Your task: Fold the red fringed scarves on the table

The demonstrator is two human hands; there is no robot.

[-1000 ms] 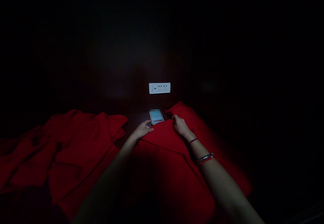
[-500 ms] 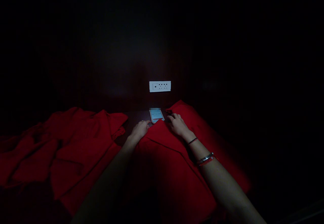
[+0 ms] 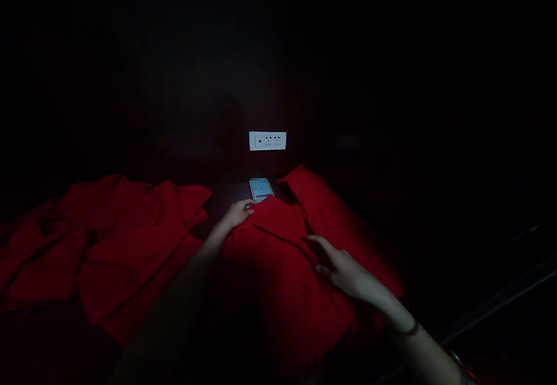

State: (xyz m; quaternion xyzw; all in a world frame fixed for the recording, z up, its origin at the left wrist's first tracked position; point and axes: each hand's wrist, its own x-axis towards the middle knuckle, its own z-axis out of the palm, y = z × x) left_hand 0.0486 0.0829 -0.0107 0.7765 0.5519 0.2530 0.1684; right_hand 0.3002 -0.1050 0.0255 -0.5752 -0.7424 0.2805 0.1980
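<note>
A red cloth [image 3: 278, 269] lies folded in front of me in a very dark room. My left hand [image 3: 237, 213] rests at its far left corner with the fingers curled on the fabric edge, close to a lit phone [image 3: 260, 188]. My right hand [image 3: 343, 269] lies flat on the cloth's right part, fingers stretched out and apart, holding nothing. A thin band sits on that wrist.
More crumpled red cloth [image 3: 113, 240] spreads to the left. Another red piece [image 3: 317, 193] lies behind the folded one. A white wall socket plate [image 3: 267, 141] sits on the dark back panel above the phone. Everything else is in darkness.
My right hand has let go of the cloth's far edge and slid back toward me onto its right part. My left hand stays at the far corner. The view has shifted slightly.
</note>
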